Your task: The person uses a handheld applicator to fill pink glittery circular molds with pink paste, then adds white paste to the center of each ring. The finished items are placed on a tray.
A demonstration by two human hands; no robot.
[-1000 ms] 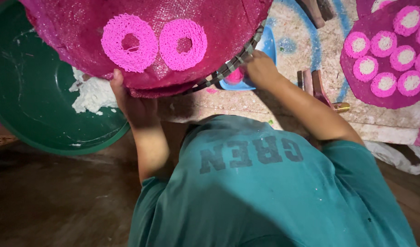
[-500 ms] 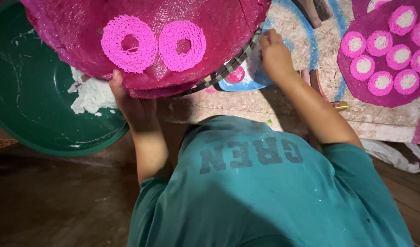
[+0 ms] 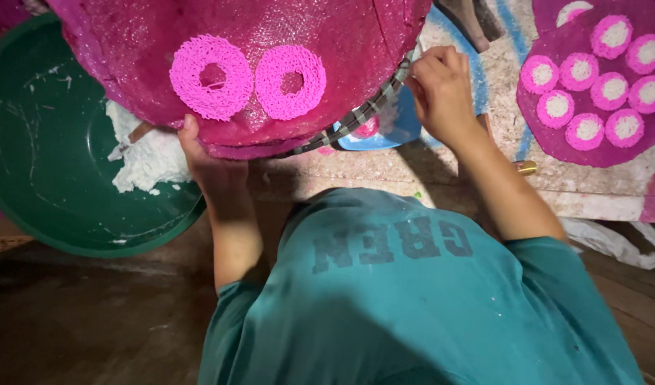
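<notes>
Wooden floor, dim. Left hand (image 3: 199,153) props the magenta dome (image 3: 270,64) from beneath at 9 o'clock, fingers hidden, grip not readable. Right hand (image 3: 441,89) pinches the woven rim (image 3: 363,117) at 2 o'clock. Step: apparently edge work. Next: firm hold. Green basin (image 3: 49,185) at 9.

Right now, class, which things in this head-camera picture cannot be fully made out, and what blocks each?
- Left hand: fingers hidden under the magenta mesh form.
- Mesh form: top cut off by the frame edge.
- Blue dish: contents hidden by the form's rim.
- Green basin: its left side is cropped.
</notes>
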